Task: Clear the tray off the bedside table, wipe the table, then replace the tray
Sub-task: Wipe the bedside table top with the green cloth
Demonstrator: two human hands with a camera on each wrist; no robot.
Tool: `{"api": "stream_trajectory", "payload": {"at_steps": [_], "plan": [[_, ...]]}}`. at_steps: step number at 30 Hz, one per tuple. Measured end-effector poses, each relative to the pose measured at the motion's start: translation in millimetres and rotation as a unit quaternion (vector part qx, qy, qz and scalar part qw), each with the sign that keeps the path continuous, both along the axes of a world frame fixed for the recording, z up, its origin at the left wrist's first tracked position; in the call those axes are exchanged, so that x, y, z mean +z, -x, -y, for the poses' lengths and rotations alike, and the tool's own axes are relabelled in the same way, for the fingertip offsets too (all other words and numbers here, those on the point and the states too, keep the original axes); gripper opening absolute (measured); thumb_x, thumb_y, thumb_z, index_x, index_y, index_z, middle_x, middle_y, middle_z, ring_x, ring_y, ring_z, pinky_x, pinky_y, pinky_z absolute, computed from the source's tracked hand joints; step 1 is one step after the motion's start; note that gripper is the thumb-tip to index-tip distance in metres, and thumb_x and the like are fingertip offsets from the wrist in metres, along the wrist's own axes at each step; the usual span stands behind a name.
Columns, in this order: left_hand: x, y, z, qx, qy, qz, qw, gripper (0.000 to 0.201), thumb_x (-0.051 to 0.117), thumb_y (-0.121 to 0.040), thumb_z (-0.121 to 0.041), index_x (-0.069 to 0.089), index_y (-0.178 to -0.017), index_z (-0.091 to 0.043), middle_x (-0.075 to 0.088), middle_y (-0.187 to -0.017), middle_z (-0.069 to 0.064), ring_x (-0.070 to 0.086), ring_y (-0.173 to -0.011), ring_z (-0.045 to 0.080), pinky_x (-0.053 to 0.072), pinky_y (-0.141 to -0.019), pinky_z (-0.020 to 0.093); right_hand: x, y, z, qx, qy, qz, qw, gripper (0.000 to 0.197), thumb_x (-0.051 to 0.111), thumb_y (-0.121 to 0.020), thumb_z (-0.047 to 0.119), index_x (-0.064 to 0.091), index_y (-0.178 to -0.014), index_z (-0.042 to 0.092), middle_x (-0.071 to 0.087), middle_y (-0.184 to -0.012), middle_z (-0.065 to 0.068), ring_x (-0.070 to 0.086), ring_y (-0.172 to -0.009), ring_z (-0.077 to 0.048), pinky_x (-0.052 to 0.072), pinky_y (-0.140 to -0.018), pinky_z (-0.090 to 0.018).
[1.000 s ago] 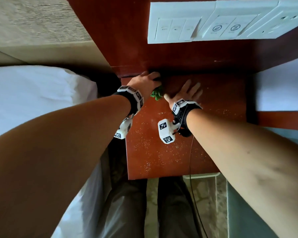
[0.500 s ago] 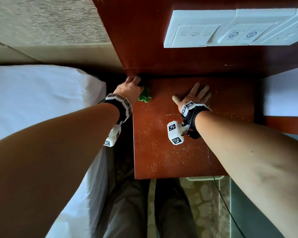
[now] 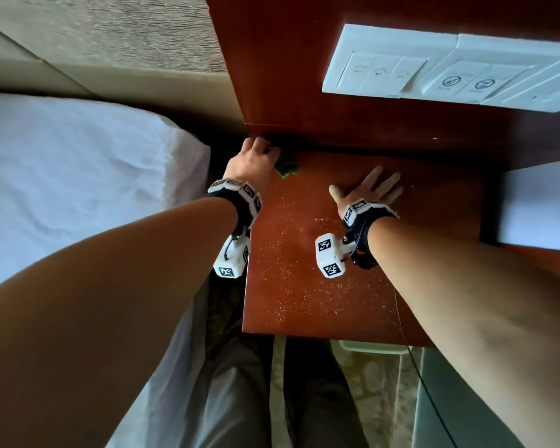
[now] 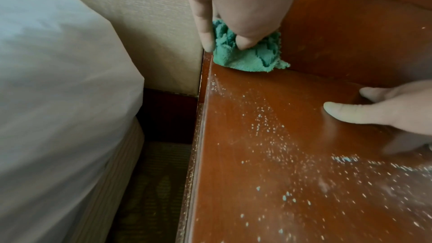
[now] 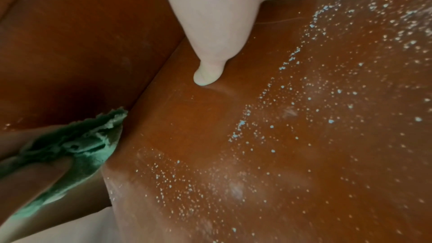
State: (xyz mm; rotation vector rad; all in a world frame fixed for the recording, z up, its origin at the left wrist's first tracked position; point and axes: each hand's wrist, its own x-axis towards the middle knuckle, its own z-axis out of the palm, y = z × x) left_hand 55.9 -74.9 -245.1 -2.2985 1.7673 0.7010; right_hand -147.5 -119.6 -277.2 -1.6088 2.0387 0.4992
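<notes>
Left hand (image 3: pixel 251 163) grips cloth (image 4: pixel 247 53) — table corner.

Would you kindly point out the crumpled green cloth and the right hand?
crumpled green cloth (image 4: pixel 247 56): left wrist view, middle of the bunched fabric.
right hand (image 3: pixel 367 192): head view, back of the hand.

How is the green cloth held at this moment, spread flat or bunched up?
Bunched up. The left hand pinches the green cloth into a crumpled wad, its folds showing, pressed at the table's back left corner.
</notes>
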Motion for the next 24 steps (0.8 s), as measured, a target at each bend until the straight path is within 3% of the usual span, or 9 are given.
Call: {"api": "stream_trajectory", "payload": {"at_steps": [3,11,14,20,24], "plan": [[-4.7,-2.0,10.4,0.04,-0.034,0.011,0.999,0.052,0.052,-0.094,-0.01,0.045,-0.143,-0.024,0.039,-0.138,0.009,0.036,-0.128,0.03,0.051,-0.088,0.044,-1.5,-1.0,1.5,0.002,-0.005,-0.004,1.0,0.109,0.047,-0.079,0.075,-0.009,-0.153,0.018,-0.016,-0.159,-0.016,-0.008,-0.147,-0.037,0.017,-0.111,-0.065],[-13.4,1.0,-1.0,0.069,-0.069,-0.025,0.995,0.056,0.046,-0.096,-0.007,0.046,-0.141,-0.04,0.036,-0.139,0.006,0.038,-0.125,0.033,0.045,-0.102,0.043,-3.4,-1.6,4.2,0.009,-0.008,-0.008,1.0,0.109,0.047,-0.079,0.075,-0.009,-0.153,0.018,-0.016,-0.159,-0.017,-0.007,-0.147,-0.037,0.019,-0.11,-0.067],[-15.3,7.1,-25.3,0.088,-0.072,-0.044,0.993,0.052,0.045,-0.098,-0.009,0.051,-0.138,-0.041,0.042,-0.128,0.008,0.042,-0.121,0.034,0.046,-0.101,0.043,-5.0,-2.6,4.3,0.004,-0.007,-0.011,1.0,0.11,0.048,-0.078,0.076,-0.01,-0.153,0.018,-0.016,-0.159,-0.016,-0.007,-0.147,-0.037,0.019,-0.109,-0.067],[-18.5,18.6,-64.8,0.087,-0.09,-0.074,0.989,0.046,0.049,-0.095,-0.012,0.059,-0.131,-0.04,0.047,-0.127,0.006,0.046,-0.121,0.033,0.046,-0.101,0.039,-4.8,-3.9,3.6,-0.001,-0.013,-0.01,1.0,0.11,0.049,-0.078,0.076,-0.009,-0.153,0.019,-0.017,-0.159,-0.016,-0.008,-0.147,-0.038,0.016,-0.108,-0.068],[-11.2,12.7,-59.8,0.108,-0.054,-0.078,0.99,0.041,0.054,-0.094,-0.017,0.062,-0.129,-0.037,0.051,-0.116,0.009,0.055,-0.109,0.034,0.048,-0.091,0.038,-4.1,-4.6,2.7,-0.007,-0.007,-0.007,1.0,0.111,0.051,-0.077,0.075,-0.008,-0.153,0.02,-0.015,-0.159,-0.015,-0.008,-0.147,-0.038,0.015,-0.108,-0.069]]}}
